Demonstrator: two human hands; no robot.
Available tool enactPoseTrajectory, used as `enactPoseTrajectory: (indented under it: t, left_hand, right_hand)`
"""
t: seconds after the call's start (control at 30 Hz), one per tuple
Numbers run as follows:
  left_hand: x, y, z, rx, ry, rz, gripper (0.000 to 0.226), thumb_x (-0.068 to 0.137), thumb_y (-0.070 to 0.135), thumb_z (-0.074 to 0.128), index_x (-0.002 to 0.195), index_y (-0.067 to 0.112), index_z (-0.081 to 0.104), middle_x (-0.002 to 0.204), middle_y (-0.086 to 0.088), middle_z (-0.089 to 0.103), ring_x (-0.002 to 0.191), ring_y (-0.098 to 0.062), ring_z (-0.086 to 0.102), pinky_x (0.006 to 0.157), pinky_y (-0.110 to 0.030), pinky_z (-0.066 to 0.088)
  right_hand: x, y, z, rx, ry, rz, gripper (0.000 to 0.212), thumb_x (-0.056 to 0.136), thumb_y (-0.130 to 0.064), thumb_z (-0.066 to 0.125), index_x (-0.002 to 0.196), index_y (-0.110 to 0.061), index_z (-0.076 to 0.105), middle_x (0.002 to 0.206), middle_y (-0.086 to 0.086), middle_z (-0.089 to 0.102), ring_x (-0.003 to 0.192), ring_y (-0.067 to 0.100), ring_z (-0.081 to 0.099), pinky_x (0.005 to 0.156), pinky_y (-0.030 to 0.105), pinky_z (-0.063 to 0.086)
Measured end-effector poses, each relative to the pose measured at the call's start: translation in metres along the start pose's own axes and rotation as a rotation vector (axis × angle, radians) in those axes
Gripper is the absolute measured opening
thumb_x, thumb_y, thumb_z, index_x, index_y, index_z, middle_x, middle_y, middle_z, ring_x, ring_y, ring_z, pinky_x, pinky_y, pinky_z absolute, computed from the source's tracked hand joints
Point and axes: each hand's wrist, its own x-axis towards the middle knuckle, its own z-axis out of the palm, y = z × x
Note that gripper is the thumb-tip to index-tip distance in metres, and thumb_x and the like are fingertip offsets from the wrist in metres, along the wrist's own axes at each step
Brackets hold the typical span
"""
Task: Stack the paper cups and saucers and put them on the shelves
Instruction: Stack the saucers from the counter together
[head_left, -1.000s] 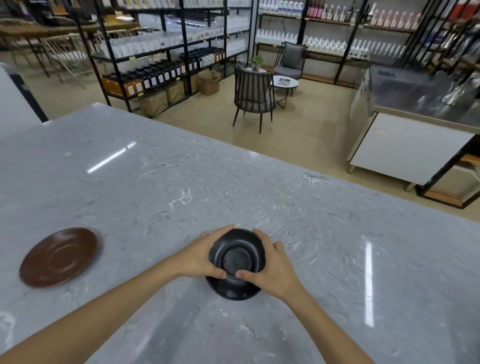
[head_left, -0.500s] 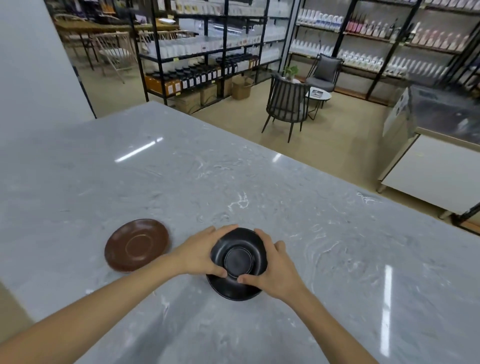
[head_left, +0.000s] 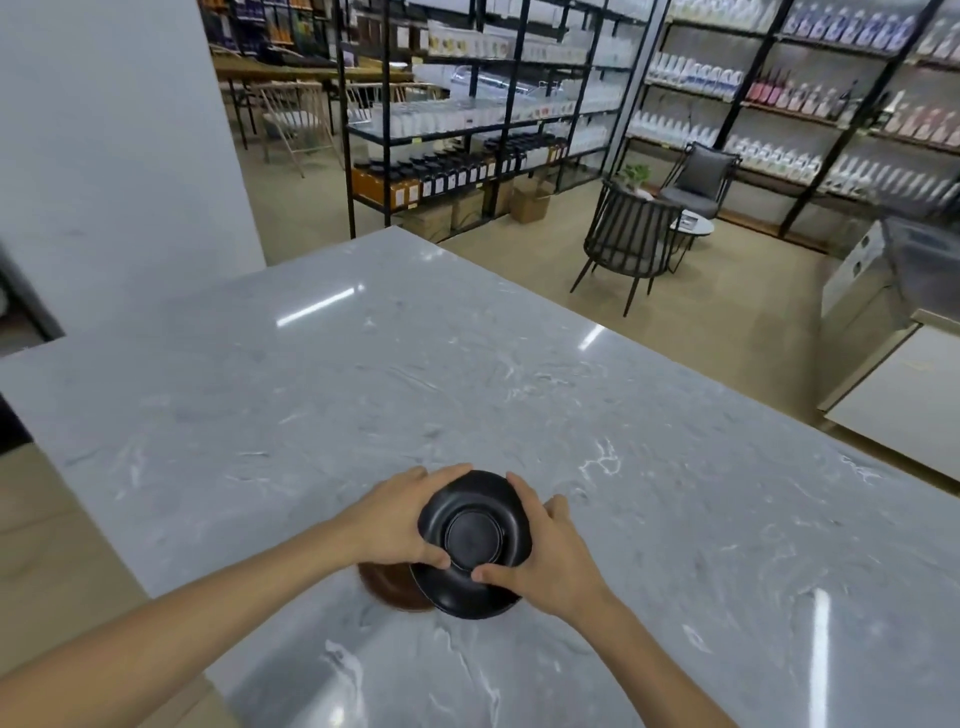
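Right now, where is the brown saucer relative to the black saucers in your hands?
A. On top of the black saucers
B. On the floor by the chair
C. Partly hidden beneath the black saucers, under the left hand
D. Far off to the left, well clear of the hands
C: only a brown edge of the brown saucer shows on the counter, below the left hand and the black saucers that both hands hold, right hand opposite.

Stacked saucers (head_left: 475, 540) partly over another saucer (head_left: 387, 587) on counter (head_left: 467, 374).

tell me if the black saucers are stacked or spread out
Stacked: one black saucer sits on another, held by the left hand and right hand above the brown saucer.
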Motion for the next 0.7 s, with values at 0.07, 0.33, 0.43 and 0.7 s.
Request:
enactPoseTrajectory:
  t: [0.07,0.33,0.43,0.7]
  left_hand:
    - [-0.003,-0.017,-0.006,-0.012,0.009,-0.011,0.119,0.067,0.052,0.088,0.16,0.051,0.012,0.138,0.0,0.054,0.126,-0.019,0.054,0.11,-0.039,0.047]
    - [-0.011,-0.053,-0.012,-0.008,0.04,-0.04,0.119,0.067,0.047,0.09,0.16,0.05,0.016,0.138,0.002,0.057,0.125,-0.017,0.055,0.107,-0.033,0.048]
    - [-0.014,-0.059,-0.009,0.004,0.03,-0.055,0.119,0.068,0.048,0.089,0.16,0.051,0.015,0.134,0.0,0.058,0.123,-0.019,0.057,0.105,-0.035,0.049]
    - [-0.019,-0.054,-0.004,0.074,-0.006,-0.162,0.114,0.067,0.056,0.086,0.154,0.06,0.013,0.115,0.001,0.053,0.11,-0.024,0.062,0.093,-0.039,0.056]
  right_hand:
    - [0.012,-0.011,0.01,-0.026,-0.015,0.001,0.124,0.055,-0.06,0.087,0.151,-0.052,0.008,0.119,-0.001,0.038,0.1,0.012,0.047,0.093,0.03,0.05]
    - [0.036,-0.031,0.041,-0.051,-0.062,-0.014,0.114,0.052,-0.064,0.083,0.134,-0.068,0.003,0.106,-0.008,0.03,0.094,0.013,0.05,0.087,0.025,0.05]
    - [0.036,-0.031,0.049,-0.055,-0.079,0.001,0.114,0.051,-0.066,0.081,0.129,-0.073,-0.002,0.102,-0.011,0.027,0.092,0.013,0.051,0.084,0.023,0.047]
    - [0.034,-0.032,0.054,-0.081,-0.097,0.036,0.114,0.054,-0.062,0.085,0.135,-0.067,0.005,0.111,-0.004,0.032,0.1,0.017,0.052,0.091,0.028,0.05]
